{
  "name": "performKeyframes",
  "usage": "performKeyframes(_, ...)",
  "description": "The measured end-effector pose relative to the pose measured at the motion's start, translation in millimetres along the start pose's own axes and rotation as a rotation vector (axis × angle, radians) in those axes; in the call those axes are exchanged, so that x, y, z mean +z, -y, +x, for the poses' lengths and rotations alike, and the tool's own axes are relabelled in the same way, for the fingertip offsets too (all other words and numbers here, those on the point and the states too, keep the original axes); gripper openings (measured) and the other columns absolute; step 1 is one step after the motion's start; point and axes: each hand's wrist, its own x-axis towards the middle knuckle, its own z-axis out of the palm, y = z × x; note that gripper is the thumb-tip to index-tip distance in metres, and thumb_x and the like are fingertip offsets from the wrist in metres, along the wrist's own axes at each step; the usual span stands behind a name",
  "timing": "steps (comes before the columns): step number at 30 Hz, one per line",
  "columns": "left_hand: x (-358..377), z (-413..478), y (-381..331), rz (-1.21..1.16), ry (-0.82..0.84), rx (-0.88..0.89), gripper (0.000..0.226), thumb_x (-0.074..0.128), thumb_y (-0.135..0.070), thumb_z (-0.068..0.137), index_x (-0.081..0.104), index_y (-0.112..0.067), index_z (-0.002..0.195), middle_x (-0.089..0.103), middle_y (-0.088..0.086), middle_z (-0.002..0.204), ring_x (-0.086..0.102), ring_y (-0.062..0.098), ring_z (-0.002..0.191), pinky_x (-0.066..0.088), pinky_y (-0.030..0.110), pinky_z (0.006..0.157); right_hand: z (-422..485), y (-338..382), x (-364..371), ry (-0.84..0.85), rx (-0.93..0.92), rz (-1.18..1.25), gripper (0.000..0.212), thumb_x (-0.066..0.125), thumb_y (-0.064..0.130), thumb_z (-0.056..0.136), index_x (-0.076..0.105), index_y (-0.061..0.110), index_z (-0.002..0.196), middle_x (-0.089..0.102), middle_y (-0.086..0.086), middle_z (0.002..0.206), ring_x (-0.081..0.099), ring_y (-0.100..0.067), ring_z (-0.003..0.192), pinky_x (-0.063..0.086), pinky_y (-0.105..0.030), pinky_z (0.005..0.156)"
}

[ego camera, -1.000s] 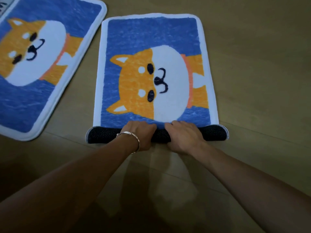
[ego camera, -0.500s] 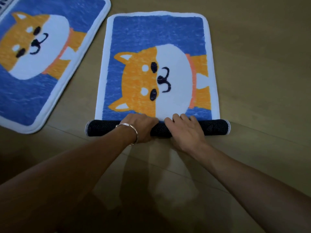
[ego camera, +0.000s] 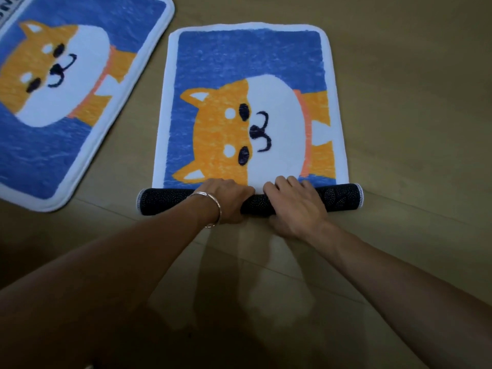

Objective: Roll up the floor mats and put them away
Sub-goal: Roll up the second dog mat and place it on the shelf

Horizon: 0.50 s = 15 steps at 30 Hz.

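Mat rolling, early stage. The left hand (ego camera: 226,199) and right hand (ego camera: 292,206) curl their fingers over the dark roll (ego camera: 338,197), gripping it. Over the last second the roll has advanced from the blue border onto the dog's ear and chin. Most of the mat (ego camera: 247,62) lies flat ahead on the floor (ego camera: 412,102), and bare floor flanks both roll ends. A second mat (ego camera: 66,107) lies unrolled, apart, at far left.

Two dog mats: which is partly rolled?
The right mat, its near end rolled up under the left hand and right hand; the left mat lies flat.
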Motion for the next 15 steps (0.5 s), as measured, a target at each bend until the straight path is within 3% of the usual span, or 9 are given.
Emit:
performKeyframes(5, 21.1, -14.9, -5.0, 0.130, -0.238, 0.055, 0.047, 0.055, -0.037, 0.087, 0.038, -0.022, 0.128, 0.049, 0.003, 0.112, 0.051, 0.026, 0.097, 0.042, 0.037, 0.069, 12.7, -2.6, -10.7, 0.182, 0.054, 0.193, 0.019, 0.057, 0.030, 0.081, 0.051, 0.023, 0.098, 0.057, -0.001, 0.092, 0.053, -0.023, 0.082, 0.036, -0.034, 0.069)
performKeyframes(8, 18.9, -11.8, -9.4, 0.103, -0.175, -0.050, 0.033, 0.055, -0.031, 0.088, 0.040, -0.021, 0.116, 0.053, 0.004, 0.108, 0.055, 0.026, 0.096, 0.037, 0.035, 0.067, 18.3, -3.4, -16.3, 0.271, 0.065, 0.239, 0.017, 0.058, 0.029, 0.080, 0.052, 0.023, 0.094, 0.060, -0.002, 0.091, 0.053, -0.022, 0.077, 0.037, -0.031, 0.066)
performKeyframes(12, 1.4, 1.8, -8.1, 0.038, 0.030, -0.042, 0.029, 0.059, -0.032, 0.084, 0.048, -0.024, 0.110, 0.063, 0.002, 0.101, 0.061, 0.026, 0.090, 0.039, 0.031, 0.065, 5.0, -0.2, -4.6, 0.055, 0.022, 0.090, 0.028, 0.056, 0.021, 0.081, 0.044, 0.019, 0.106, 0.054, -0.003, 0.104, 0.050, -0.024, 0.097, 0.033, -0.036, 0.079)
performKeyframes(15, -11.2, 3.8, -5.7, -0.040, 0.133, -0.019, 0.034, 0.063, -0.032, 0.080, 0.050, -0.025, 0.111, 0.063, 0.001, 0.101, 0.060, 0.024, 0.091, 0.040, 0.029, 0.065, 1.2, -4.0, -0.5, -0.015, 0.006, 0.013, 0.029, 0.056, 0.021, 0.082, 0.041, 0.019, 0.108, 0.051, -0.003, 0.106, 0.048, -0.025, 0.100, 0.032, -0.037, 0.078)
